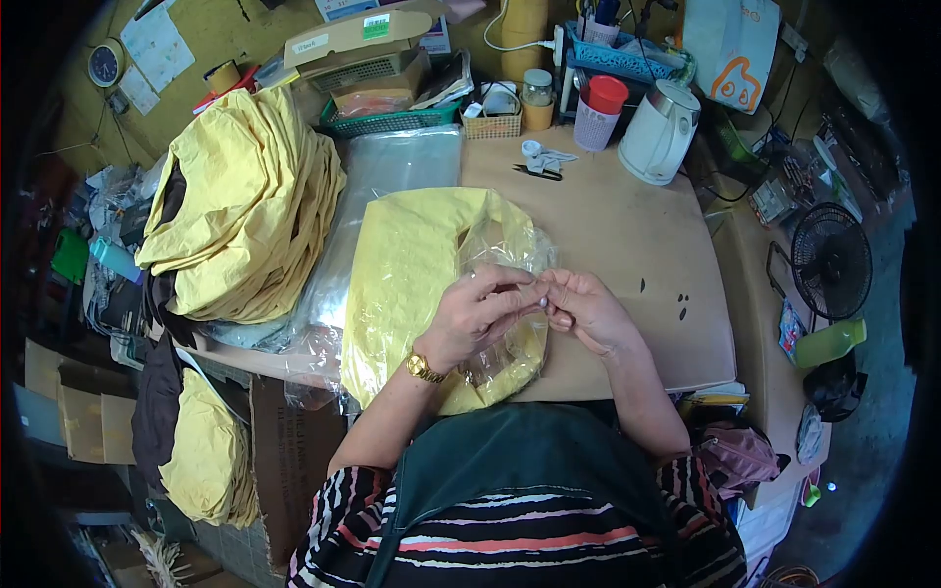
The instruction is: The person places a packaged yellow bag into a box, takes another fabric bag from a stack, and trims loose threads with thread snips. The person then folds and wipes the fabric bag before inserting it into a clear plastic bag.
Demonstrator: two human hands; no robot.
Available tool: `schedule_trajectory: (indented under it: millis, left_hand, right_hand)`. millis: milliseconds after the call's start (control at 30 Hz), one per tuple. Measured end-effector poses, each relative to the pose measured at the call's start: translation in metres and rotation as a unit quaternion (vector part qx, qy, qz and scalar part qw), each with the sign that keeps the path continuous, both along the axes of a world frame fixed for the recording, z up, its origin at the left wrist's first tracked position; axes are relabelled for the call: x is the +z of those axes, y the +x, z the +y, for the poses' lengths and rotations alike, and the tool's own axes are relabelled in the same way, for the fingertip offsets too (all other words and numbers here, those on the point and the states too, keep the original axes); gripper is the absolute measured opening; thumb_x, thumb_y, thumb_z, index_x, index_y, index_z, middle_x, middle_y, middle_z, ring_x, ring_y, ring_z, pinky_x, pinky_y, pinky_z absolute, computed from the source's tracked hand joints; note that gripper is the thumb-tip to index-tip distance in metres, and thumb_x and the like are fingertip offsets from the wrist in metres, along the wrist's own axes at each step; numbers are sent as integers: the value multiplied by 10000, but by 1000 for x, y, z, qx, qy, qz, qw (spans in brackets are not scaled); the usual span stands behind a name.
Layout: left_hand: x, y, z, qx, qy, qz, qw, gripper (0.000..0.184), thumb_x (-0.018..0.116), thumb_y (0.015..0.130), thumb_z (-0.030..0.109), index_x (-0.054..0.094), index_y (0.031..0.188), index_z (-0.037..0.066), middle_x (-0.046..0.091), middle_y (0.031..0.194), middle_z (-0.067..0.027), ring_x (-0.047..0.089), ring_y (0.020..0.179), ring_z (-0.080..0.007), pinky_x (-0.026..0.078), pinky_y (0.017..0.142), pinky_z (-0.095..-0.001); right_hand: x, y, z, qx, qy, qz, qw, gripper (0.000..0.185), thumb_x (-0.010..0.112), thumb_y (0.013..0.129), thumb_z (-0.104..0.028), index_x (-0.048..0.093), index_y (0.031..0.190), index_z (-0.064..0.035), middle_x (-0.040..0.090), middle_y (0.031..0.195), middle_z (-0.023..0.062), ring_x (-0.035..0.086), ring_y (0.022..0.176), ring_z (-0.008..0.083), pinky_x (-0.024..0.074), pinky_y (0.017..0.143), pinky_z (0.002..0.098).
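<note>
A folded yellow garment (402,235) in a clear plastic bag lies at the middle of the table. Over its right part, my left hand (475,316), with a gold watch at the wrist, has its thumb and fingertips pinched together. Close against it, my right hand (588,309) is also closed in a pinch, its fingertips meeting those of the left. What the fingertips hold is too small to make out. Part of the clear bag (500,343) lies beneath the hands.
A tall pile of yellow garments (245,206) stands at the left, beside flat clear plastic bags (392,162). Black snips (537,172), a white kettle (660,132), a red-lidded cup (596,122) and baskets (493,122) stand toward the back. A black fan (830,260) is at the right.
</note>
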State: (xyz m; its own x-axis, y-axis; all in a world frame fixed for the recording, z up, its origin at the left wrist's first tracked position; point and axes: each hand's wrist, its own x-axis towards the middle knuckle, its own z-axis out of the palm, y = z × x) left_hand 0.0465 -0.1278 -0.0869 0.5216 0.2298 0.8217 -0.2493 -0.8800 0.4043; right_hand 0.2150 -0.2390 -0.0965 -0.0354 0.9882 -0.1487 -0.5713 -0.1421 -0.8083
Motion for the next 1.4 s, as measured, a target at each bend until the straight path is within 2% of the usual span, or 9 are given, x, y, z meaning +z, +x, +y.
schedule_trajectory:
  millis: [267, 433, 600, 800, 867, 1167, 1233, 1300, 1400]
  left_hand:
    - [-8, 1, 2, 47, 45, 13, 998, 208, 775, 728, 24, 677, 912, 34, 634, 869, -74, 615, 735, -190, 509, 617, -296]
    - [-1, 0, -9, 0, -109, 10, 994, 229, 763, 745, 25, 668, 953, 33, 646, 907, -64, 642, 783, -221, 543, 664, -307]
    - [-20, 0, 0, 31, 12, 3, 999, 200, 755, 742, 8, 695, 927, 53, 662, 907, -61, 655, 766, -209, 548, 651, -291]
    - [-13, 0, -4, 58, -10, -2, 998, 167, 736, 732, -34, 667, 866, 39, 651, 846, -75, 644, 722, -200, 520, 587, -288]
    - [-9, -1, -7, 67, -22, 8, 997, 148, 726, 739, -52, 656, 847, 22, 639, 817, -88, 635, 697, -199, 511, 577, -287]
    - [16, 13, -17, 164, -64, 50, 983, 244, 683, 828, 77, 575, 1035, 7, 601, 792, -127, 609, 730, -267, 506, 654, -331]
    - [8, 41, 15, 39, -98, 183, 977, 480, 699, 831, 199, 456, 1197, 7, 601, 768, -94, 591, 613, -272, 511, 596, -334]
    - [64, 64, 28, -109, -381, 101, 913, 388, 651, 867, 213, 500, 1161, 9, 632, 804, -73, 587, 585, -181, 495, 566, -293]
    - [152, 51, 46, -81, -341, -69, 934, 225, 587, 888, 110, 593, 1088, 9, 653, 886, -50, 582, 619, -106, 462, 526, -248]
  right_hand:
    - [12, -2, -1, -12, 32, -250, 968, 172, 549, 985, -174, 609, 955, -16, 522, 736, -46, 409, 581, 25, 350, 533, 197]
    - [5, 0, 1, -51, -4, -120, 991, 173, 556, 982, -171, 610, 955, -9, 529, 738, -36, 428, 587, 27, 348, 522, 186]
    - [6, -7, 2, -50, -4, -91, 995, 169, 562, 978, -164, 613, 980, -3, 544, 753, -28, 433, 582, 28, 341, 514, 180]
    - [3, -9, 3, -94, 16, -253, 963, 139, 618, 936, -132, 644, 967, 1, 586, 734, -11, 459, 590, 36, 378, 531, 201]
    - [0, -9, 5, -181, 31, -457, 870, 103, 645, 899, -96, 651, 890, 7, 621, 707, 27, 514, 611, 67, 427, 566, 233]
    - [22, -9, 4, -211, 136, -278, 927, 104, 632, 924, -118, 624, 896, -19, 605, 751, -4, 547, 654, 90, 447, 622, 242]
    - [16, 1, 12, -329, 171, -286, 884, 128, 601, 951, -144, 596, 951, -17, 596, 850, 6, 542, 768, 88, 443, 706, 247]
    - [-4, 14, 17, -446, 208, -290, 821, 158, 570, 978, -171, 569, 1007, -15, 587, 950, 15, 537, 883, 87, 439, 790, 253]
    - [-85, 21, 31, -319, 58, -120, 938, 526, 530, 964, -435, 403, 1339, -89, 523, 1214, 37, 499, 1094, 142, 411, 923, 342]
